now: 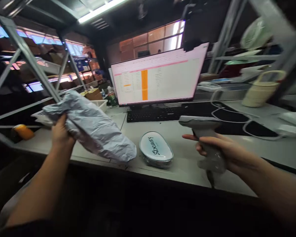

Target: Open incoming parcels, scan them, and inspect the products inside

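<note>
My left hand point(60, 133) grips a crumpled grey plastic mailer bag point(91, 126), lifted above the desk's left part. My right hand point(219, 149) is wrapped round the handle of a grey handheld barcode scanner point(202, 126), whose head points left toward the bag. Between my hands an oval white case point(156, 148) with dark lettering lies on the grey desk point(177, 166).
A monitor point(158, 77) showing a spreadsheet stands behind a black keyboard point(153, 115). White cables point(233, 115) loop over a dark mat on the right. A woven basket point(261, 90) sits at the far right. Metal shelving point(34, 69) rises on the left, with an orange object point(23, 131) beneath it.
</note>
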`<action>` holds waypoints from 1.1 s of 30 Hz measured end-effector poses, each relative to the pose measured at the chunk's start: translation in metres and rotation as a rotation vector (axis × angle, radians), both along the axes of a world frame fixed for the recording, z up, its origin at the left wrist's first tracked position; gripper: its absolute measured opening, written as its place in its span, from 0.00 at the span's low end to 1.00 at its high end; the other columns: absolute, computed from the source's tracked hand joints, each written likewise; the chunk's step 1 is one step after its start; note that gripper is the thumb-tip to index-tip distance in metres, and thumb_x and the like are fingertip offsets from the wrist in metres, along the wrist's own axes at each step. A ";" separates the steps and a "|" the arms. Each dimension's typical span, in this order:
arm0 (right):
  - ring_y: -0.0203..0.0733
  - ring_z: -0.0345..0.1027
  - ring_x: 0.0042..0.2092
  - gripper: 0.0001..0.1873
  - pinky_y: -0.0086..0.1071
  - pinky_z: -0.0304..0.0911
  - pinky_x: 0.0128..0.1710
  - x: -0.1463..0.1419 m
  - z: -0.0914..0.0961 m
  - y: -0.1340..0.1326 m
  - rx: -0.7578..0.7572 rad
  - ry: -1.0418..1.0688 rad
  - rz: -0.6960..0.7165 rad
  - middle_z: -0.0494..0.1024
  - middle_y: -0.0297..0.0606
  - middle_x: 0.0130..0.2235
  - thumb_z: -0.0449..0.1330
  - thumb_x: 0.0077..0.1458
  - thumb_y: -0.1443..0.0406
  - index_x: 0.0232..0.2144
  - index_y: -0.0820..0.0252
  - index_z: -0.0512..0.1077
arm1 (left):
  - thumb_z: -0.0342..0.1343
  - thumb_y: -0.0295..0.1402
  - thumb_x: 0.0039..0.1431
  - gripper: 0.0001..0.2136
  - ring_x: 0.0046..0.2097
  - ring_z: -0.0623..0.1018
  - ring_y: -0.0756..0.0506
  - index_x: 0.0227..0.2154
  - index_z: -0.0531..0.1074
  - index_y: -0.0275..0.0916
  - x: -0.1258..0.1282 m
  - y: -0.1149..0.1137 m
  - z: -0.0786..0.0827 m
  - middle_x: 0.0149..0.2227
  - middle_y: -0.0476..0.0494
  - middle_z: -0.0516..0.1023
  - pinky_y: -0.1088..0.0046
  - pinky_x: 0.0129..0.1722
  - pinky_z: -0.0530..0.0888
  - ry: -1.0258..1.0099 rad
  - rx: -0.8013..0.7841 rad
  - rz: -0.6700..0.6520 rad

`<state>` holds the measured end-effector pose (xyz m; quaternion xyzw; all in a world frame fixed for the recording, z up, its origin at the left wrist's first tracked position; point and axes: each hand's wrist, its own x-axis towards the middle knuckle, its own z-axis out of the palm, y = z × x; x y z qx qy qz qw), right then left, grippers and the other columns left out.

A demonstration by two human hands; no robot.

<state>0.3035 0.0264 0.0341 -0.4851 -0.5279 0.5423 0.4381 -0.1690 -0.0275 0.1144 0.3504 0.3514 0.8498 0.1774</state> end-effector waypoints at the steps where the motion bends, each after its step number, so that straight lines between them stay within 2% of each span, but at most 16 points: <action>1: 0.39 0.65 0.25 0.20 0.34 0.66 0.19 -0.006 0.003 -0.006 -0.017 -0.008 0.055 0.81 0.46 0.43 0.65 0.47 0.54 0.43 0.55 0.74 | 0.60 0.27 0.58 0.13 0.51 0.79 0.45 0.47 0.73 0.33 0.005 0.003 -0.002 0.40 0.48 0.82 0.56 0.62 0.71 -0.016 0.042 0.023; 4: 0.39 0.64 0.24 0.27 0.32 0.62 0.18 -0.029 0.014 -0.029 -0.035 -0.116 0.238 0.77 0.40 0.29 0.67 0.47 0.50 0.46 0.57 0.75 | 0.66 0.31 0.53 0.15 0.52 0.79 0.43 0.44 0.74 0.37 0.023 0.006 -0.004 0.44 0.47 0.82 0.63 0.58 0.74 0.003 0.086 0.056; 7: 0.39 0.66 0.24 0.32 0.31 0.62 0.20 -0.056 0.026 -0.054 -0.040 -0.218 0.401 0.74 0.35 0.27 0.64 0.54 0.49 0.56 0.58 0.70 | 0.72 0.35 0.43 0.19 0.52 0.80 0.41 0.40 0.75 0.39 0.035 0.005 -0.005 0.45 0.44 0.82 0.67 0.53 0.77 0.013 0.045 0.050; 9: 0.40 0.68 0.27 0.31 0.32 0.66 0.24 -0.073 0.033 -0.066 0.051 -0.251 0.489 0.76 0.36 0.30 0.62 0.56 0.51 0.58 0.57 0.69 | 0.74 0.35 0.37 0.24 0.51 0.80 0.40 0.41 0.75 0.40 0.039 0.006 -0.006 0.46 0.43 0.82 0.67 0.51 0.78 0.030 -0.027 -0.022; 12: 0.45 0.73 0.36 0.27 0.35 0.71 0.36 -0.093 0.039 -0.077 0.328 -0.299 0.594 0.79 0.39 0.38 0.61 0.58 0.55 0.58 0.56 0.70 | 0.77 0.33 0.32 0.34 0.53 0.79 0.38 0.48 0.73 0.42 0.045 0.009 -0.008 0.50 0.42 0.81 0.64 0.54 0.76 0.136 -0.149 -0.137; 14: 0.47 0.74 0.42 0.26 0.37 0.71 0.43 -0.103 0.040 -0.082 0.475 -0.321 0.652 0.80 0.39 0.44 0.60 0.59 0.59 0.59 0.54 0.69 | 0.77 0.33 0.32 0.39 0.57 0.77 0.37 0.52 0.71 0.43 0.051 0.008 -0.009 0.54 0.41 0.79 0.62 0.58 0.74 0.232 -0.235 -0.214; 16: 0.48 0.73 0.46 0.29 0.38 0.70 0.49 -0.110 0.038 -0.084 0.553 -0.332 0.696 0.79 0.39 0.49 0.59 0.59 0.62 0.63 0.52 0.65 | 0.76 0.36 0.35 0.38 0.58 0.76 0.35 0.54 0.71 0.41 0.058 0.004 -0.009 0.55 0.39 0.79 0.58 0.60 0.72 0.311 -0.342 -0.327; 19: 0.48 0.73 0.48 0.31 0.39 0.68 0.52 -0.119 0.032 -0.079 0.607 -0.338 0.677 0.77 0.39 0.53 0.58 0.59 0.64 0.65 0.52 0.62 | 0.74 0.39 0.38 0.35 0.57 0.76 0.31 0.53 0.74 0.38 0.066 -0.007 -0.008 0.51 0.36 0.81 0.53 0.60 0.71 0.396 -0.469 -0.512; 23: 0.50 0.72 0.48 0.27 0.41 0.68 0.48 -0.128 0.021 -0.056 0.590 -0.317 0.535 0.78 0.40 0.49 0.57 0.57 0.63 0.59 0.55 0.67 | 0.74 0.36 0.36 0.30 0.55 0.77 0.29 0.47 0.79 0.37 0.062 -0.022 -0.003 0.45 0.36 0.82 0.52 0.58 0.72 0.569 -0.559 -0.771; 25: 0.52 0.71 0.50 0.25 0.43 0.67 0.49 -0.131 0.017 -0.045 0.567 -0.290 0.479 0.78 0.41 0.50 0.57 0.55 0.62 0.56 0.58 0.68 | 0.74 0.34 0.35 0.26 0.52 0.79 0.30 0.42 0.80 0.37 0.056 -0.024 -0.002 0.43 0.36 0.83 0.54 0.55 0.74 0.633 -0.599 -0.848; 27: 0.53 0.71 0.51 0.25 0.45 0.66 0.51 -0.132 0.013 -0.040 0.534 -0.246 0.451 0.78 0.42 0.50 0.57 0.54 0.62 0.54 0.59 0.69 | 0.73 0.32 0.34 0.22 0.47 0.80 0.33 0.37 0.80 0.37 0.050 -0.020 -0.004 0.39 0.38 0.83 0.57 0.50 0.76 0.620 -0.618 -0.763; 29: 0.53 0.71 0.52 0.24 0.45 0.66 0.53 -0.132 0.011 -0.043 0.495 -0.200 0.442 0.78 0.42 0.49 0.58 0.54 0.62 0.54 0.59 0.69 | 0.73 0.33 0.33 0.20 0.41 0.81 0.38 0.34 0.79 0.37 0.046 -0.012 -0.007 0.36 0.41 0.83 0.62 0.44 0.77 0.511 -0.576 -0.530; 31: 0.52 0.72 0.52 0.24 0.45 0.67 0.52 -0.131 0.011 -0.053 0.478 -0.166 0.443 0.78 0.41 0.49 0.58 0.56 0.62 0.55 0.57 0.69 | 0.73 0.35 0.34 0.21 0.37 0.80 0.42 0.34 0.77 0.37 0.045 -0.003 -0.011 0.35 0.44 0.82 0.65 0.40 0.77 0.371 -0.463 -0.290; 33: 0.51 0.72 0.52 0.25 0.44 0.68 0.52 -0.129 0.013 -0.066 0.494 -0.142 0.462 0.78 0.41 0.50 0.59 0.58 0.61 0.58 0.56 0.68 | 0.73 0.37 0.35 0.22 0.37 0.79 0.44 0.37 0.76 0.37 0.048 0.003 -0.013 0.36 0.45 0.81 0.67 0.41 0.76 0.297 -0.349 -0.166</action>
